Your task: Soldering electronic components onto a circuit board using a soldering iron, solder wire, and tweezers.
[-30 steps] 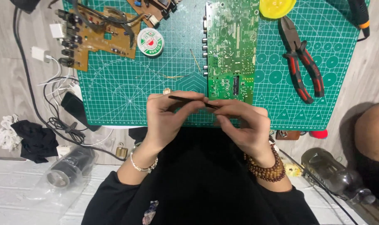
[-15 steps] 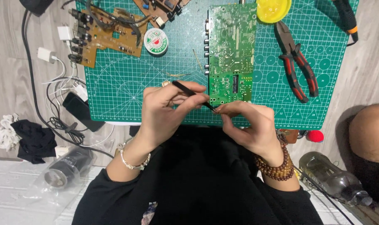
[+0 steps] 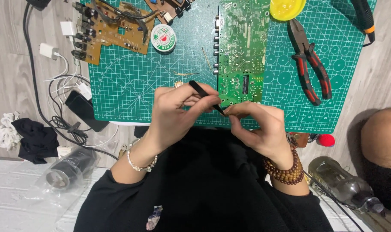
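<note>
**op:** Fingers (image 3: 191, 101) on my left hand (image 3: 178, 114) are pinched around black tweezers (image 3: 206, 96), thumb and first two clamped on the shaft. Right hand (image 3: 260, 124) has its fingertips (image 3: 236, 112) pressed together at the near edge of the green board (image 3: 240, 51), right where the tweezer tip lands. Can't tell if there's a tiny part between them, too small to see from the head cam.

**reply:** Which way do the tweezers lie?

**op:** Long axis runs diagonal: butt end up and left over the mat (image 3: 131, 81), tip down and right. So the tip points straight at the right fingertips and the board's bottom corner. Both hands are basically touching at that spot, just in front of my chest.

**reply:** And the board itself?

**op:** Flat on the mat, long axis going away from me, connectors along its left edge. It sits just beyond the fingers, slightly right of centre. Right hand is the nearer one, it's touching the corner; left only gets there through the tweezers.

**reply:** Anything crowding you?

**op:** Not really. Pliers (image 3: 309, 64) are well off right, solder spool (image 3: 163, 38) and brown board (image 3: 114, 30) far left.
</note>
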